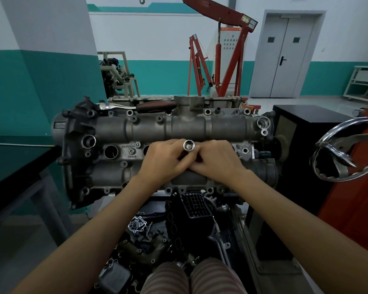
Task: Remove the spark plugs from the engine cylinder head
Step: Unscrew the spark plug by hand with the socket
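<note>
The socket (pixel 188 145), its open end turned toward the camera, is held upright over the middle of the cylinder head (pixel 157 126), above the row of plug wells. It is gripped from the left by the curled fingers of the left hand (pixel 168 159) and pinched from the right by the right hand (pixel 216 159), the two hands touching. An open plug well (pixel 111 151) is seen to the left. A ratchet (pixel 136 107) lies along the head's far edge. A red engine crane (pixel 227 52) stands behind.
</note>
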`<act>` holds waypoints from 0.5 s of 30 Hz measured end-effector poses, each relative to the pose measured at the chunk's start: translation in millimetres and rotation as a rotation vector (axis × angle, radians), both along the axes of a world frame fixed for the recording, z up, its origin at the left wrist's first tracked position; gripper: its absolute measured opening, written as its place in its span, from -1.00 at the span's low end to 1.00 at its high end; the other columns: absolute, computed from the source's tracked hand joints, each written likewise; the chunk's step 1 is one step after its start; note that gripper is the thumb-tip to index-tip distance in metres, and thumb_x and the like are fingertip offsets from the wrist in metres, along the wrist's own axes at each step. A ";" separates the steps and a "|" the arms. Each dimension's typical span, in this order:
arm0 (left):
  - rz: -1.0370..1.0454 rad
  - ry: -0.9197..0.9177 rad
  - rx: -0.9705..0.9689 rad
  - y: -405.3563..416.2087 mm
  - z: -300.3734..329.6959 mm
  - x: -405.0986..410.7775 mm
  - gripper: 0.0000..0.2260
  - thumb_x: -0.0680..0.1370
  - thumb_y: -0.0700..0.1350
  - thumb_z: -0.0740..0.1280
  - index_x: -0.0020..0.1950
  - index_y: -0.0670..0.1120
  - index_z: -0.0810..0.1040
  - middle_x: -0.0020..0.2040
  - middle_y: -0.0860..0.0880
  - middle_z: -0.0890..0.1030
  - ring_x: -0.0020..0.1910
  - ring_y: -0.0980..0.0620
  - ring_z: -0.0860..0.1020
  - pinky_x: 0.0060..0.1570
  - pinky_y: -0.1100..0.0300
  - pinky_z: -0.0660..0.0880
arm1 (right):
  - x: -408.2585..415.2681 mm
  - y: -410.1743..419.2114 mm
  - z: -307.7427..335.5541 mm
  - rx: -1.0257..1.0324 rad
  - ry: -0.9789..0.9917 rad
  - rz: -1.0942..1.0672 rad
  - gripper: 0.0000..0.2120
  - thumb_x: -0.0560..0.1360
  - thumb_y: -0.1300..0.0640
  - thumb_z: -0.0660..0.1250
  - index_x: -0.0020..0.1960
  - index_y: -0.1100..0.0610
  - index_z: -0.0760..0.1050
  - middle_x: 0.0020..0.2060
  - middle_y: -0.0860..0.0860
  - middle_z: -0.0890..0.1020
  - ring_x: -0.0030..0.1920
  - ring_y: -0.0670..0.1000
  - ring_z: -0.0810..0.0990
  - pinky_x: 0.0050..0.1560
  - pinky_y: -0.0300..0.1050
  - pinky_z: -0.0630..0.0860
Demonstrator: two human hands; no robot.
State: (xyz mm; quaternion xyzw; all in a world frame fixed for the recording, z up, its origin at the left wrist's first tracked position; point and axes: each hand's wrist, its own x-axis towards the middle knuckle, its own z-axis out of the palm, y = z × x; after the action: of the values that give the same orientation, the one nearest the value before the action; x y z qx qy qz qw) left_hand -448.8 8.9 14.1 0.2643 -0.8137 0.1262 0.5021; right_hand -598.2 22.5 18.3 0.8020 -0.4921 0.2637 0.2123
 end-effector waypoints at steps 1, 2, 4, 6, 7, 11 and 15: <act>-0.011 0.008 0.000 -1.3 -0.5 0.7 -0.65 0.51 -0.03 0.25 -0.42 -0.19 0.48 -0.52 -0.05 0.48 -0.56 -0.01 0.42 -0.54 0.24 0.31 | -0.2 0.0 0.0 0.005 -0.006 -0.004 -0.64 0.48 -0.14 0.18 -0.12 0.11 0.59 -0.29 0.06 0.64 -0.24 0.09 0.59 -0.33 -0.14 0.27; -0.023 0.011 0.007 -2.1 -1.0 1.1 -0.63 0.51 -0.01 0.26 -0.43 -0.19 0.51 -0.52 -0.05 0.49 -0.55 0.00 0.44 -0.53 0.24 0.32 | -0.7 -0.1 0.1 0.012 -0.016 -0.006 -0.66 0.49 -0.11 0.19 -0.15 0.12 0.59 -0.30 0.08 0.64 -0.25 0.11 0.59 -0.33 -0.13 0.28; -0.039 0.007 0.019 -2.4 -1.0 1.2 -0.63 0.50 0.01 0.26 -0.41 -0.19 0.52 -0.50 -0.04 0.50 -0.53 0.03 0.44 -0.52 0.21 0.35 | -0.9 -0.1 0.2 0.015 -0.011 -0.012 -0.68 0.50 -0.06 0.19 -0.14 0.15 0.58 -0.30 0.10 0.63 -0.26 0.14 0.57 -0.34 -0.12 0.27; -0.040 0.003 0.031 0.4 -0.3 1.0 -0.67 0.50 0.00 0.24 -0.39 -0.17 0.42 -0.47 -0.03 0.45 -0.52 0.03 0.39 -0.52 0.20 0.32 | -0.2 -0.1 0.0 0.018 0.007 0.002 -0.71 0.50 -0.03 0.19 -0.13 0.17 0.54 -0.28 0.10 0.62 -0.27 0.14 0.57 -0.34 -0.12 0.24; -0.041 0.004 0.039 2.2 0.6 0.7 -0.70 0.49 -0.01 0.22 -0.36 -0.17 0.38 -0.45 -0.03 0.42 -0.52 0.00 0.38 -0.53 0.20 0.30 | 0.0 0.2 0.4 0.019 0.008 0.016 -0.72 0.49 -0.02 0.20 -0.12 0.18 0.53 -0.28 0.10 0.62 -0.27 0.15 0.57 -0.35 -0.13 0.23; -0.028 0.002 0.048 5.4 2.3 -0.8 -0.75 0.47 -0.04 0.17 -0.31 -0.20 0.36 -0.40 -0.08 0.43 -0.52 -0.07 0.39 -0.54 0.17 0.32 | 1.0 1.7 1.1 0.010 -0.015 0.047 -0.74 0.46 -0.02 0.26 -0.11 0.19 0.45 -0.27 0.06 0.61 -0.29 0.13 0.58 -0.37 -0.14 0.23; 0.007 0.001 0.001 -0.8 -0.8 0.4 -0.66 0.51 0.00 0.23 -0.33 -0.22 0.56 -0.45 -0.09 0.55 -0.51 -0.08 0.51 -0.51 0.21 0.37 | 0.8 -1.0 -0.5 0.006 -0.039 0.008 -0.64 0.47 -0.15 0.19 -0.06 0.16 0.45 -0.32 0.04 0.61 -0.32 0.09 0.58 -0.40 -0.12 0.27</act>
State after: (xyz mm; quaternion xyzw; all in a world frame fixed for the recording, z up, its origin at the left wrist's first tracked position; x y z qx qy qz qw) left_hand -448.4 8.1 13.3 0.2676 -0.8126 0.1274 0.5019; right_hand -597.4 21.5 17.8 0.7993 -0.4936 0.2788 0.1991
